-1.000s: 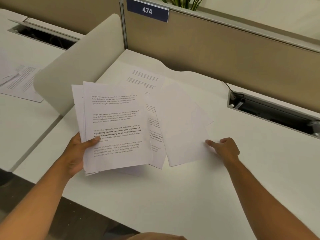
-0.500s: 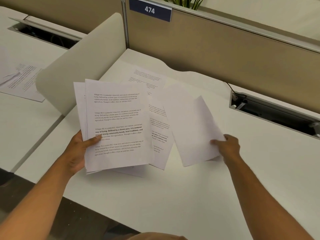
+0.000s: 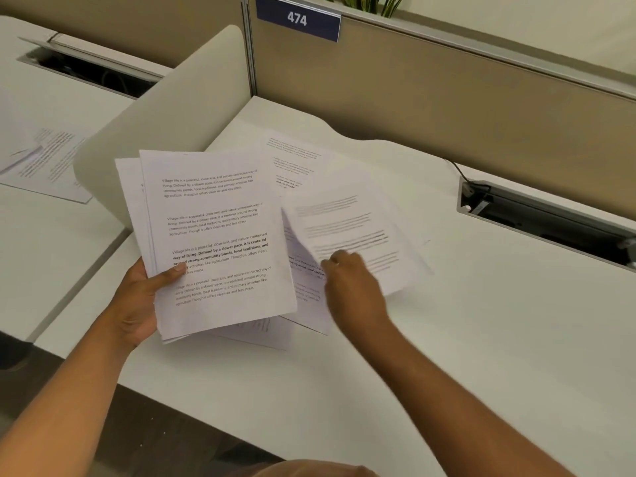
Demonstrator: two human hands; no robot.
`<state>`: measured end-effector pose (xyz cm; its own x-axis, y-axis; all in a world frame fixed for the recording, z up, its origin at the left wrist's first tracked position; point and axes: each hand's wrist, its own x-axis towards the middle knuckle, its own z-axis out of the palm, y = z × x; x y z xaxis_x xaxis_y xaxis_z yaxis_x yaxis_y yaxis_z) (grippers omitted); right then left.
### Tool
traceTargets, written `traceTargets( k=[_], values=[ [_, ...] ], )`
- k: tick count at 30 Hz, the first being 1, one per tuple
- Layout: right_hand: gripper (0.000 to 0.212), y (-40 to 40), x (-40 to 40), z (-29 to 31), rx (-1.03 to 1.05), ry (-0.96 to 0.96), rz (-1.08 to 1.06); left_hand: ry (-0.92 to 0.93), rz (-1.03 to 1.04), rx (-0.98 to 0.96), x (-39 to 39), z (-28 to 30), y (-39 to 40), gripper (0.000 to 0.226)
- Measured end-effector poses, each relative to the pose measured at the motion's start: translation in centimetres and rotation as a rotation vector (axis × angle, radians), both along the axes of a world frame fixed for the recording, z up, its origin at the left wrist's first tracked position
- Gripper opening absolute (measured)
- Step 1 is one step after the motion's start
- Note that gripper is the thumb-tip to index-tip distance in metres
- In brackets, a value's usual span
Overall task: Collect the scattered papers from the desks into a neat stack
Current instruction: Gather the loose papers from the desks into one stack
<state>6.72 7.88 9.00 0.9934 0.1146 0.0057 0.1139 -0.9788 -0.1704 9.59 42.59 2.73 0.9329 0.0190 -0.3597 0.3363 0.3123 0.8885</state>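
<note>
My left hand (image 3: 141,297) grips a stack of printed papers (image 3: 213,235) by its lower left edge, holding it just above the white desk (image 3: 481,339). My right hand (image 3: 351,284) is shut on a single sheet (image 3: 347,232), now turned text side up and blurred with motion, right beside the stack. Under it more printed sheets lie on the desk: one (image 3: 296,160) further back and one (image 3: 306,294) showing between the stack and my right hand. Another loose paper (image 3: 44,160) lies on the neighbouring desk at the left.
A rounded beige divider (image 3: 165,115) separates the two desks. A tall partition with a blue "474" sign (image 3: 297,18) stands behind. Open cable trays are set into the desks at right (image 3: 543,222) and at far left (image 3: 89,70).
My right hand picked the blank-side sheet off the desk, flipped it so the print shows, and carried it left toward the stack. The left hand and stack barely moved.
</note>
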Motion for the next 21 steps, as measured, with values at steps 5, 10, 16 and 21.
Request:
traceTargets(
  k=[5,10,16,21],
  values=[
    [0.029,3.3,-0.9,-4.6,-0.014,0.242,0.076,-0.003,-0.027,0.013,-0.1,0.3,0.2,0.054],
    [0.021,2.9,0.4,-5.1,0.181,0.452,0.034,-0.005,-0.027,0.018,-0.2,0.6,0.0,0.052],
    [0.051,-2.5,2.6,-4.2,0.298,0.238,-0.493,0.004,-0.028,0.035,-0.3,0.6,0.0,0.052],
    [0.095,-4.4,2.6,-4.9,0.355,0.325,-0.717,0.017,-0.028,0.032,-0.3,0.3,-0.3,0.052]
  ],
)
